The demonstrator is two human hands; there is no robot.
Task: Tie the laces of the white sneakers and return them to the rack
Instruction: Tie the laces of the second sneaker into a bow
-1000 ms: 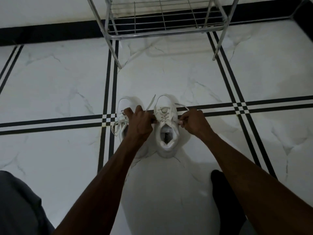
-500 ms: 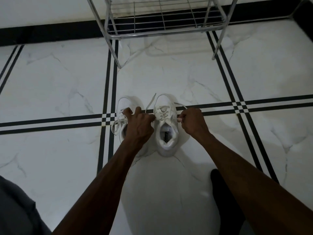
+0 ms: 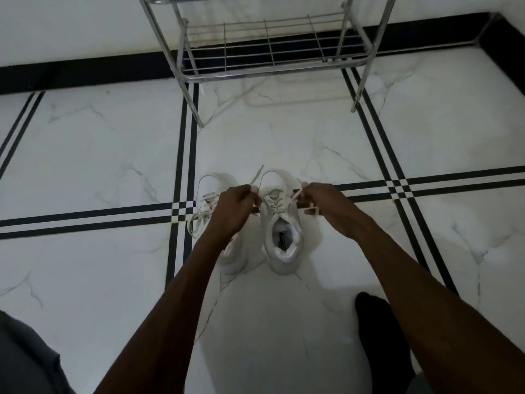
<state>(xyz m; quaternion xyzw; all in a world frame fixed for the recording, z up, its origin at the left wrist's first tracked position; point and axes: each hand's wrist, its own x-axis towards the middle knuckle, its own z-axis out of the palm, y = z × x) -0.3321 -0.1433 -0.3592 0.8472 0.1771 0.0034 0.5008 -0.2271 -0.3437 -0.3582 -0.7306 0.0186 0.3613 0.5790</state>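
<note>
Two white sneakers stand side by side on the marble floor, toes pointing toward the rack. The right sneaker is fully visible, its opening facing me. The left sneaker is half hidden under my left forearm, with loose laces spilling to its left. My left hand pinches one lace end of the right sneaker, which sticks up past my fingers. My right hand grips the other lace end, pulled out to the right. The metal shoe rack stands beyond the sneakers, its lowest shelf bare.
The rack's two front legs touch the floor a short way past the sneakers. A black skirting runs along the wall. My dark-socked foot rests at lower right, and grey fabric fills the lower left corner.
My hands have moved apart a little, drawing the right sneaker's lace ends outward. The view has tilted so that more of the rack shows.
</note>
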